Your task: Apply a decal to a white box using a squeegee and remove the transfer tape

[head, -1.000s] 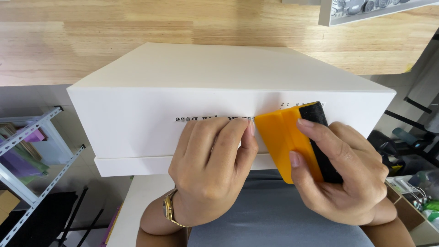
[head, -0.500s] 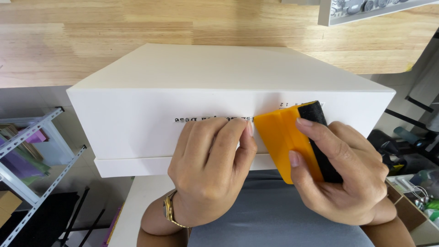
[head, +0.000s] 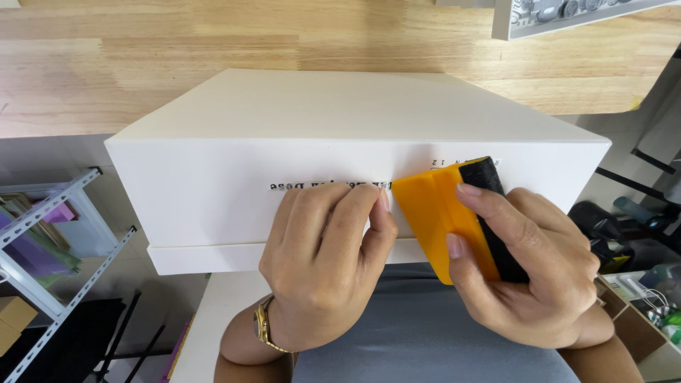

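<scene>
A big white box [head: 355,128] sits at the edge of a wooden table [head: 142,64], with its front side facing the person. On that front side there is a row of small dark letters [head: 319,186], like a sticker put on the box.

The left hand [head: 319,266] lies flat against the front of the box. Its fingers are curled a little and the fingertips press right under the letters. It holds nothing; it only pushes on the box. A gold watch [head: 264,326] is on that wrist.

The right hand [head: 525,266] is closed around an orange squeegee [head: 436,220] with a black strip [head: 493,213] along one side. The thumb and fingers pinch it tight. The edge of the squeegee touches the box just beside the right end of the letters.

The letters look stuck on already, and they look flat and straight. It seems the rubbing is near the end of the row, so most of the work looks done. Whether any bubbles are left is too small to see.

Around the box there are other things. A metal shelf [head: 50,234] with purple and pink things stands low on the left. A white tray [head: 567,18] with small parts sits at the top right of the table. Dark things and a small box lie on the floor at the right. None of these touch the box or the hands. The left hand's fingers sit very close to the squeegee, so they are the only thing in its way.
</scene>
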